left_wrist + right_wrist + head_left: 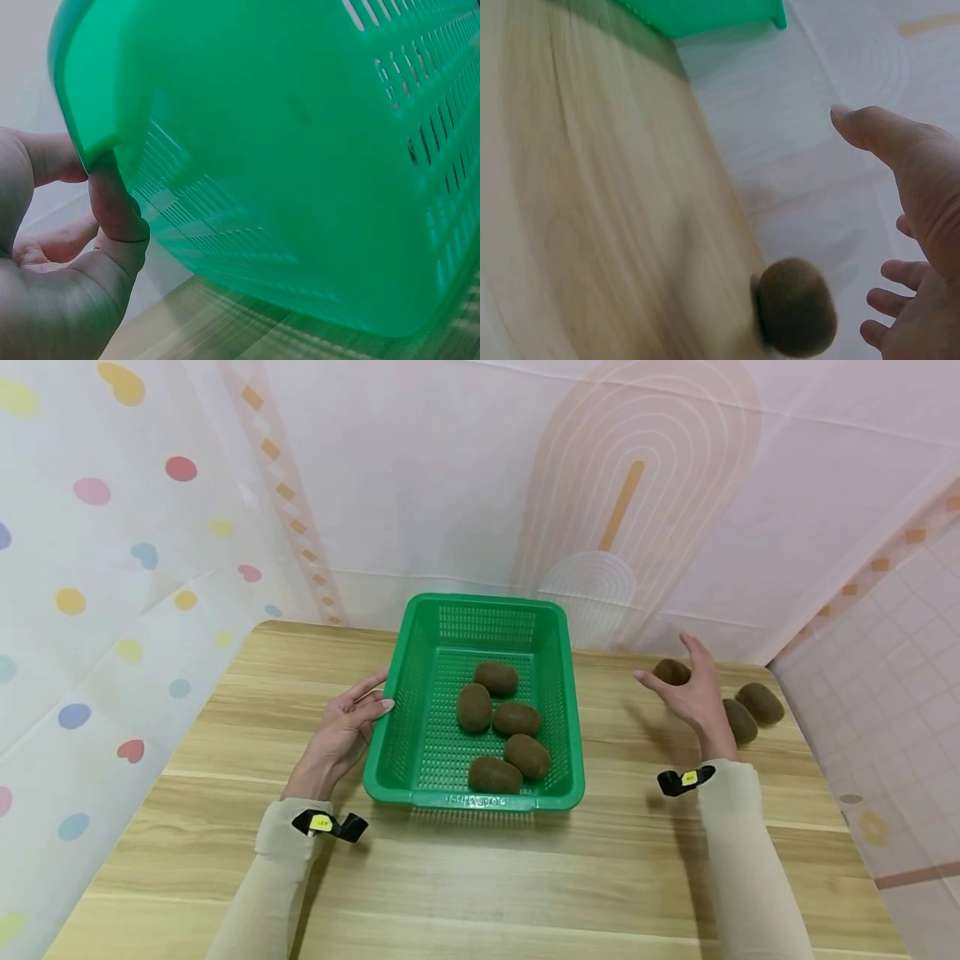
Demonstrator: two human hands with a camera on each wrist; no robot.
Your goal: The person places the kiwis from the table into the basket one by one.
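A green plastic basket [401,677] with slotted walls stands on the table, and several brown kiwis [474,707] lie inside it. My left hand [345,735] pinches the basket's left rim between thumb and fingers; the left wrist view shows the thumb and a finger at the rim's edge. Over the right part of the table, my right hand [693,693] has its thumb and fingers spread wide. A kiwi [670,672] sits just beyond that hand, partly covered by it in the head view. The right wrist view has this kiwi [798,307] apart from the fingers.
Two more kiwis, one [741,722] partly behind the right wrist and another [760,703], lie near the right edge of the wooden table [480,885]. A patterned cloth [435,485] hangs behind the table and along its sides.
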